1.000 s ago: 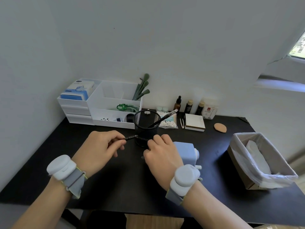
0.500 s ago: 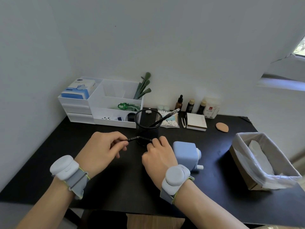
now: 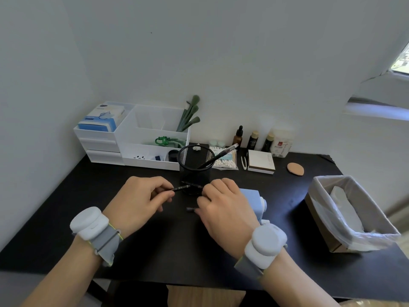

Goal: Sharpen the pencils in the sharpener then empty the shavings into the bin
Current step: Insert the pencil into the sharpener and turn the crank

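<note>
My left hand pinches the back end of a black pencil that lies level, pointing right. The pencil's other end disappears under the fingers of my right hand, which closes over the front of the light blue sharpener on the black desk. A small grey part sticks out below my right thumb. Behind the hands stands a black mesh cup with one more pencil leaning in it. The bin, a cardboard box with a white liner, stands at the right.
A white organiser with a tissue box and green brushes fills the back left. Cotton swabs, small bottles, a white notepad and a tan pad line the back wall. The desk's front edge lies just below my wrists.
Both hands stay on the pencil and sharpener. My right hand has shifted slightly right, covering more of the sharpener.
</note>
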Demonstrator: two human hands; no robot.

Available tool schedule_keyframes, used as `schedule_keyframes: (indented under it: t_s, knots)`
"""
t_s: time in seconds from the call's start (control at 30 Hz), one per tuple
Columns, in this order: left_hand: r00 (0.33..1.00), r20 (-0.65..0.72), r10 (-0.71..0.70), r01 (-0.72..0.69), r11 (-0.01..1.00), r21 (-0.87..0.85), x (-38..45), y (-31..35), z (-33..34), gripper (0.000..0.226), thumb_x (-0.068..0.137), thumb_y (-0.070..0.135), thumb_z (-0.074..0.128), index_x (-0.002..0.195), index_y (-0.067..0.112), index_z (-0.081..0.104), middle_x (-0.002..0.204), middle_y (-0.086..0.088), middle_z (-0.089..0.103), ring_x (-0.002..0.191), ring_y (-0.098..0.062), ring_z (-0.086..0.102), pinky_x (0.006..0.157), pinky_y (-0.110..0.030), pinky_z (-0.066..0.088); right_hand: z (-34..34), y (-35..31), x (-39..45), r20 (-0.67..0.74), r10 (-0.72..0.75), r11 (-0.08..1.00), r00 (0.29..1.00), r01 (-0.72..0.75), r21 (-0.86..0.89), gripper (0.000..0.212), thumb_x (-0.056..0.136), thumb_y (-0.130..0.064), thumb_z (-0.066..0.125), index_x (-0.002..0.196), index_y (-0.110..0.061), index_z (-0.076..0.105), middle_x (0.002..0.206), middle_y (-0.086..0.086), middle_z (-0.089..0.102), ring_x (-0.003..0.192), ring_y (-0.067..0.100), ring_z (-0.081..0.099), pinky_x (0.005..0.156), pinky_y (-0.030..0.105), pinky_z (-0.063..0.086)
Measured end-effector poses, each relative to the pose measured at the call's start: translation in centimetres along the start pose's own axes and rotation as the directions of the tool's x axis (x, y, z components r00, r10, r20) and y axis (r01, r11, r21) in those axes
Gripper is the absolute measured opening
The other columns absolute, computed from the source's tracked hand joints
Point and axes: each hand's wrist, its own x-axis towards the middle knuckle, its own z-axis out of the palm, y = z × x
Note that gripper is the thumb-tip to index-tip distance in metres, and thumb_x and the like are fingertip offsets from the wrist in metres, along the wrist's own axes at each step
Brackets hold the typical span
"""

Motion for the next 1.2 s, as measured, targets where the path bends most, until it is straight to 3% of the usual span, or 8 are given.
schedule_keyframes:
  t_s: [0.13, 0.27, 0.4, 0.57, 0.8, 0.93, 1.2]
  knots:
    - [1.0, 0.011, 0.029, -0.029, 1.0, -0.008, 0.3, 0.5, 0.8, 0.007, 0.089, 0.021, 0.068, 0.091, 0.027, 0.071, 0.073, 0.014, 0.071, 0.059, -0.005, 0.068, 0.063, -0.014, 0.051, -0.6, 1.9, -1.3, 0.026, -0.043, 0.993, 0.999, 0.04, 0.108, 0.026, 0.087, -0.037, 0.052, 0.089, -0.019, 0.071, 0.095, -0.001, 0.063, 0.095, 0.023, 0.059, 0.085, 0.037, 0.049]
    - [0.998, 0.022, 0.062, -0.062, 0.998, -0.001, 0.7, 1.3, 1.7, 0.008, 0.089, 0.023, 0.068, 0.092, 0.03, 0.071, 0.072, 0.016, 0.07, 0.06, -0.003, 0.068, 0.063, -0.018, 0.053, -0.7, 3.6, -2.8, -0.034, 0.037, 0.983, 0.999, -0.03, 0.179, 0.028, 0.085, -0.035, 0.063, 0.106, -0.018, 0.068, 0.108, -0.001, 0.063, 0.109, 0.023, 0.058, 0.095, 0.037, 0.045]
    - [0.996, 0.034, 0.077, -0.077, 0.997, 0.006, 1.0, 2.1, 2.6, 0.01, 0.089, 0.024, 0.066, 0.096, 0.029, 0.071, 0.074, 0.017, 0.07, 0.064, -0.001, 0.067, 0.066, -0.025, 0.055, -0.9, 5.5, -4.2, -0.025, 0.134, 0.96, 0.991, -0.124, 0.253, 0.054, 0.083, -0.047, 0.064, 0.127, -0.017, 0.06, 0.122, -0.001, 0.06, 0.119, 0.021, 0.053, 0.102, 0.038, 0.042]
    - [0.994, 0.056, 0.092, -0.094, 0.995, 0.02, 1.3, 2.6, 3.9, 0.013, 0.088, 0.025, 0.065, 0.098, 0.031, 0.071, 0.077, 0.018, 0.07, 0.067, -0.001, 0.065, 0.067, -0.028, 0.055, -1.1, 7.2, -5.8, 0.096, 0.23, 0.91, 0.968, -0.249, 0.331, 0.089, 0.073, -0.072, 0.055, 0.146, -0.022, 0.038, 0.14, -0.004, 0.05, 0.13, 0.015, 0.042, 0.109, 0.028, 0.029]
    - [0.987, 0.113, 0.117, -0.121, 0.992, 0.033, 1.3, 3.4, 5.3, 0.011, 0.09, 0.03, 0.062, 0.097, 0.033, 0.069, 0.079, 0.02, 0.068, 0.072, 0.0, 0.065, 0.067, -0.026, 0.055, -0.5, 8.1, -6.8, 0.148, 0.246, 0.872, 0.958, -0.286, 0.397, 0.086, 0.076, -0.07, 0.054, 0.147, -0.027, 0.035, 0.141, -0.012, 0.044, 0.123, 0.012, 0.05, 0.098, 0.03, 0.047]
    - [0.985, 0.114, 0.131, -0.136, 0.99, 0.039, 1.2, 3.5, 5.4, 0.01, 0.09, 0.028, 0.061, 0.094, 0.034, 0.069, 0.078, 0.02, 0.067, 0.071, -0.001, 0.064, 0.066, -0.024, 0.053, -0.3, 8.1, -6.9, 0.142, 0.242, 0.868, 0.96, -0.28, 0.411, 0.079, 0.08, -0.058, 0.063, 0.147, -0.028, 0.034, 0.14, -0.013, 0.042, 0.122, 0.01, 0.049, 0.095, 0.026, 0.046]
    - [0.982, 0.113, 0.148, -0.15, 0.989, 0.006, 0.8, 3.7, 5.1, 0.01, 0.09, 0.028, 0.063, 0.095, 0.032, 0.07, 0.079, 0.018, 0.067, 0.072, -0.002, 0.065, 0.063, -0.021, 0.052, -0.4, 7.9, -6.8, 0.149, 0.246, 0.856, 0.958, -0.287, 0.431, 0.08, 0.079, -0.061, 0.057, 0.147, -0.027, 0.033, 0.14, -0.013, 0.042, 0.122, 0.008, 0.047, 0.095, 0.022, 0.043]
